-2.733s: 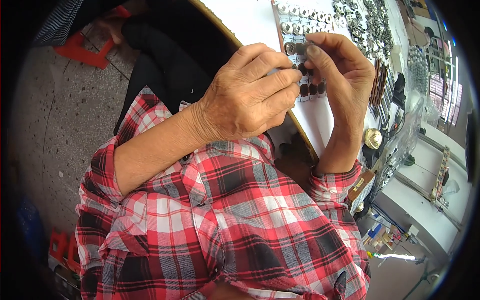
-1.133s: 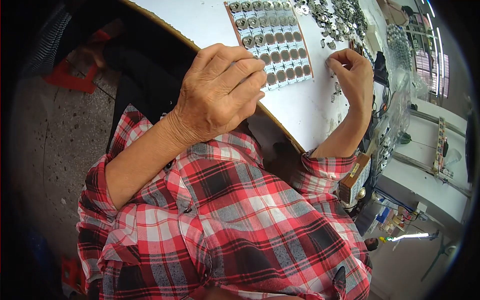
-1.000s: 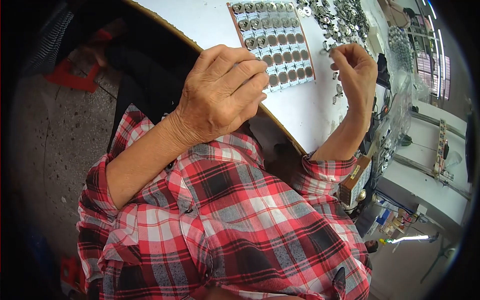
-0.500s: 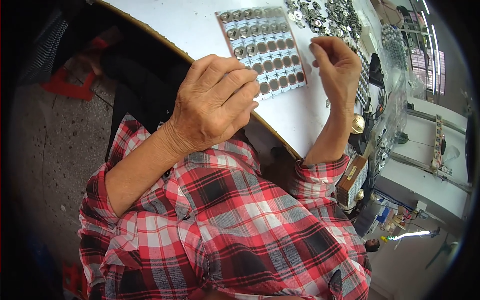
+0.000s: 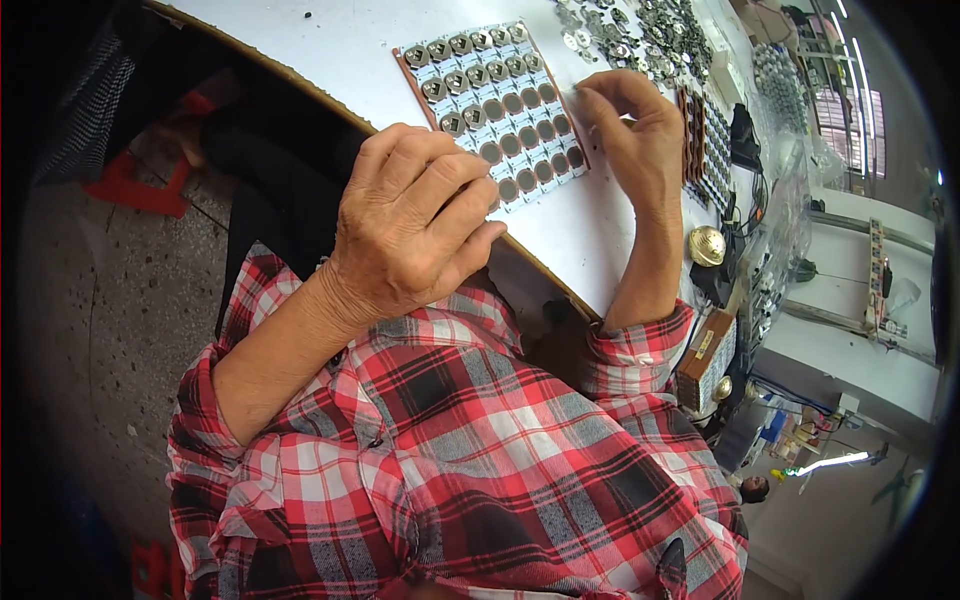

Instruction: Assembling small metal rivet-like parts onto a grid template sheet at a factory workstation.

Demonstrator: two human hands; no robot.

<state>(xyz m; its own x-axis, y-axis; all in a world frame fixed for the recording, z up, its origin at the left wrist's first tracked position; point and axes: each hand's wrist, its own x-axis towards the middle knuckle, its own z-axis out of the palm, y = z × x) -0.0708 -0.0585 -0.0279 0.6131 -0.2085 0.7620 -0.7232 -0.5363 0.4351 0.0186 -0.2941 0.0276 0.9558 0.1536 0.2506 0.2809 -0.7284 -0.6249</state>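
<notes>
A light-blue panel of small circuit boards (image 5: 411, 85) with reddish-brown side strips lies on the white table. Shiny metal pieces (image 5: 455, 81) cover the round spots in its two far rows and at the left of the third. Bare dark discs (image 5: 511, 145) show across the others. My left hand (image 5: 408, 225) is closed over the panel's near left corner, its curled fingers hiding whatever they hold. Beside the panel's right edge, my right hand (image 5: 640, 130) pinches thumb and forefinger together. Anything between those tips is too small to make out.
Loose metal parts (image 5: 640, 40) lie scattered beyond the panel. At the right stand stacked panels (image 5: 708, 150), a gold-coloured ball (image 5: 707, 246) and a brown box (image 5: 708, 350). The table's worn edge (image 5: 300, 85) runs diagonally near my body. A red stool (image 5: 140, 185) is on the floor at left.
The whole scene has shifted left in view, with more of the table's right side showing. Both hands stay near the panel in much the same poses.
</notes>
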